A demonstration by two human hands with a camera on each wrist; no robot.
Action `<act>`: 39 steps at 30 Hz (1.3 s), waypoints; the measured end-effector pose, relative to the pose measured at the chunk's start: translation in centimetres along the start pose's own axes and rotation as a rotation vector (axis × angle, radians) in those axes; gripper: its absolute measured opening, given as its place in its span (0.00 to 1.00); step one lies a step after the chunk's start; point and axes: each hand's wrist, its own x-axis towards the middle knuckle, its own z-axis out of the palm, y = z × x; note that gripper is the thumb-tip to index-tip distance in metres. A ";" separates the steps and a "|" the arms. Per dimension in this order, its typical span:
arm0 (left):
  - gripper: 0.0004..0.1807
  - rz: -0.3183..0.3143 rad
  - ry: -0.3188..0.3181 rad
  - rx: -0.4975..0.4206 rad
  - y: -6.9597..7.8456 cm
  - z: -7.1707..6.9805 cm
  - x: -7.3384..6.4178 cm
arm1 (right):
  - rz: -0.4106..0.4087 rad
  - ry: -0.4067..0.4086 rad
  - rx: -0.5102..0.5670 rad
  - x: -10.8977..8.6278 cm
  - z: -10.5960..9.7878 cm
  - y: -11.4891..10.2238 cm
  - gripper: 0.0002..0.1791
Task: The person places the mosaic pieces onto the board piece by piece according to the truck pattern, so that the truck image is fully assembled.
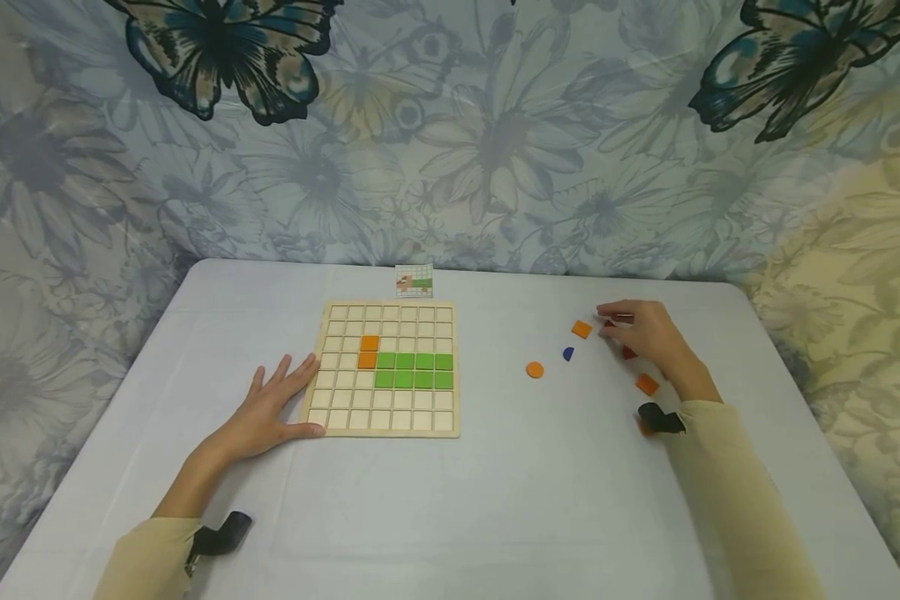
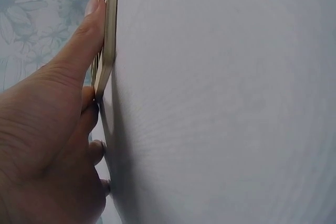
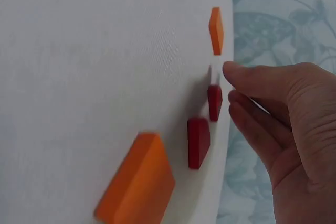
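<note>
My left hand (image 1: 266, 417) rests at the left side of a wooden grid board (image 1: 458, 412), fingers spread, with the thumb on its near left corner. Two orange squares (image 1: 369, 343) and a block of several green squares (image 1: 414, 371) fill cells of the board. Over at the right, my right hand (image 1: 645, 333) hovers close above two red pieces (image 3: 198, 142), its thumb and fingers slightly bent and nothing visible between them. An orange square (image 1: 581, 329) lies just left of its fingertips. Another orange square (image 1: 647, 384) sits below the palm.
A small picture card (image 1: 414, 281) with a coloured grid pattern lies behind the board. Between board and right hand are an orange disc (image 1: 535, 369) and a blue half-disc (image 1: 568, 353). One more orange piece (image 1: 642, 427) is partly covered by the right wrist's black camera (image 1: 661, 418).
</note>
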 end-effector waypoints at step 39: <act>0.59 0.000 0.005 0.024 0.0 0.1 0.2 | 0.038 -0.119 0.051 -1.3 -0.2 0.3 0.24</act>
